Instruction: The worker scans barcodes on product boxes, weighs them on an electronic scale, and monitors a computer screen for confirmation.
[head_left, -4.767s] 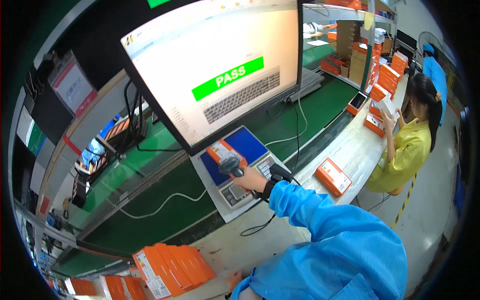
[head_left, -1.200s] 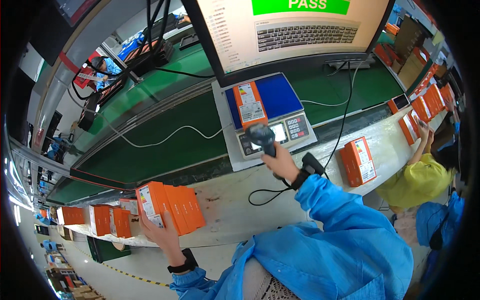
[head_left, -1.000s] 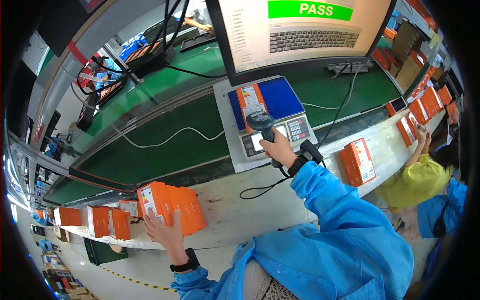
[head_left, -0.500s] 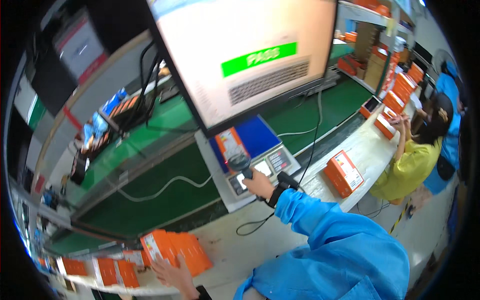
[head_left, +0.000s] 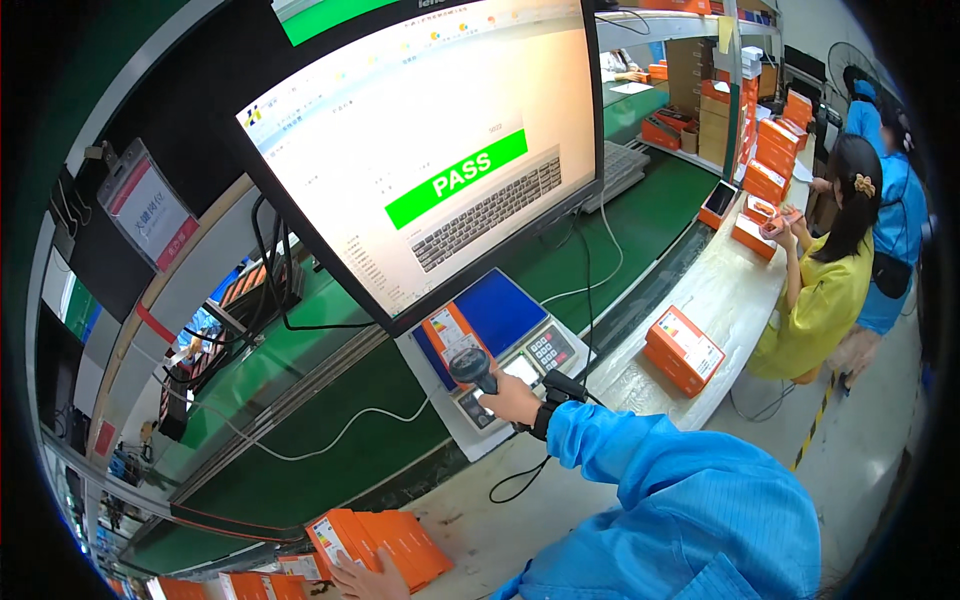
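Over the near side of the digital scale [head_left: 505, 308], the right hand [head_left: 513, 400] has its fingers wrapped around a barcode scanner [head_left: 469, 366], whose head hides the lower end of the orange box [head_left: 447, 326] lying on the scale. At lower left, the left hand [head_left: 372, 580], cut off by the frame edge, spreads its fingers against a row of orange boxes [head_left: 400, 545] on the counter [head_left: 490, 535]; half a second ago its dark wristband showed too.
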